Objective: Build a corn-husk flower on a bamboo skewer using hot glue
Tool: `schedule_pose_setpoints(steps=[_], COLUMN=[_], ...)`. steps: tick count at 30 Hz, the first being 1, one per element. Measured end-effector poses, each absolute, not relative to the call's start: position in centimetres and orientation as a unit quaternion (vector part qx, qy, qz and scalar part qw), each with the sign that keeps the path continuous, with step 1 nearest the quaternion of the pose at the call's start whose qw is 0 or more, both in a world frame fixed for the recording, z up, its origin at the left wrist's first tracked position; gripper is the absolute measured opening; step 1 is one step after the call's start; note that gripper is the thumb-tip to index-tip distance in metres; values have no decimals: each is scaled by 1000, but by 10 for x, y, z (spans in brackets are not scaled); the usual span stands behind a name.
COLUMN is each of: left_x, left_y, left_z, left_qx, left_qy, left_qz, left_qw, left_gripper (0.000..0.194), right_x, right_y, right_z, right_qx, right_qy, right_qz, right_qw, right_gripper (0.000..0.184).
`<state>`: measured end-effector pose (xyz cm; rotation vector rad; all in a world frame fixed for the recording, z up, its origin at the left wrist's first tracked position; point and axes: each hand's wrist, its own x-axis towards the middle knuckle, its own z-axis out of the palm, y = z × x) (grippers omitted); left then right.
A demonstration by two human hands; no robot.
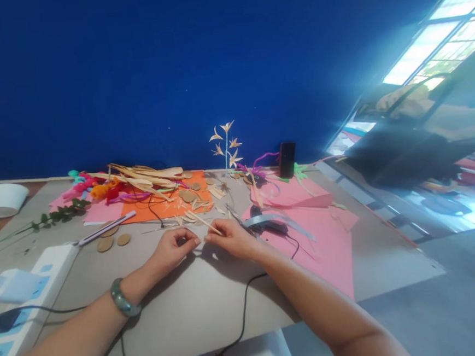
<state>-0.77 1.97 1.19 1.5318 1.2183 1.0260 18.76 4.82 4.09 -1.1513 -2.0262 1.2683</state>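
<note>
My left hand (pixel 173 251), with a green bangle (pixel 123 298) at its wrist, hovers over the table's middle. Its thumb and forefinger are pinched together; anything between them is too small to make out. Close by on the right, my right hand (pixel 236 238) is closed on a thin pale strip (pixel 202 221), which sticks out toward the upper left. Just beyond both hands lie pale dried-husk scraps (pixel 183 219). A glue gun (pixel 268 225) lies beside my right hand, partly under a grey ribbon (pixel 282 218). Farther back stands a stem with several star-shaped husk flowers (pixel 233 143).
Husk strips (pixel 147 177) and pompoms (pixel 99 191) lie on orange paper (pixel 141 210) at the back left. Brown discs (pixel 105 244) and a power strip (pixel 44 283) are on the left. Pink paper (pixel 325 248) covers the right. A black cable (pixel 244 309) crosses the front edge.
</note>
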Motion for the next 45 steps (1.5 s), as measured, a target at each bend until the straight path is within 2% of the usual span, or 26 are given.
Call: schedule_pose_setpoints(steps=[5,8,13,19,24,30,37,45], left_x=[-9,-11,-13,-13,-9,-8,-6,-1], left_y=[20,21,22,23,21,19,17,17], left_z=[11,6,0,2,10,9,5,1], left_qx=[566,546,549,555,551,531,521,528], left_qy=[489,480,479,490,492,470,476,476], left_qz=[410,423,432,426,413,426,441,430], left_qw=[522,541,532,521,533,561,554,557], left_gripper=[20,22,24,25,26,25,29,30], right_x=[188,188,190,191,190,190,183,175], right_y=[52,53,54,52,54,52,39,35], right_z=[37,36,35,35,33,38,35,34], right_qx=[-445,-461,-462,-446,-451,-454,-425,-391], right_qy=[-721,-700,-693,-697,-698,-716,-781,-776], right_qz=[445,444,480,502,493,430,419,454], right_qw=[290,316,278,251,257,311,185,200], right_gripper=[25,29,37,29,27,34,34,41])
